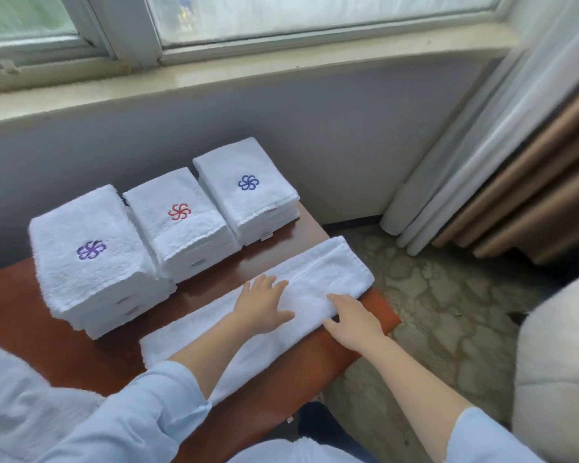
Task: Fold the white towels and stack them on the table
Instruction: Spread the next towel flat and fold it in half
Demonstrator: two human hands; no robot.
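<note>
On the bench (pixel 20 315): long white towel (pixel 311 285), folded lengthwise into a narrow strip, laid slantwise along the near edge, right end reaching the bench corner.

Left hand (pixel 263 304) flat on the strip's middle, fingers straight and spread, gripping nothing. Right hand (pixel 351 320) just beside it, toward the strip's right end, palm down, fingers stretched onto the cloth, thumb at the near edge; likewise holding nothing. Judged purpose: pressing and smoothing, to set the lengthwise crease and keep the layers aligned ahead of a crosswise fold.

Behind the strip, apart from it, three finished stacks in a row:
- purple-emblem stack (pixel 91 262) behind the strip's left half
- red-emblem stack (pixel 178 225) behind its middle
- blue-emblem stack (pixel 244 192) behind its right half, nearest the wall

Emblems face up, edges squared. Sorted by emblem colour, by the look of it, hence the strip's destination tied to its own emblem.

Hidden or unclear:
- No emblem showing on the strip; perhaps turned under or inside the fold.
- Layers in the strip not countable.
- Strip's near-left part covered by the left forearm and pale blue sleeve (pixel 161 406).
- Towels per stack hard to count; small tags on the stack sides too blurred to read.
- Right of the strip, past the bench: patterned floor (pixel 432 312), curtain (pixel 482 155), and a pale padded thing (pixel 555 355) cut off by the frame edge, not identifiable.
</note>
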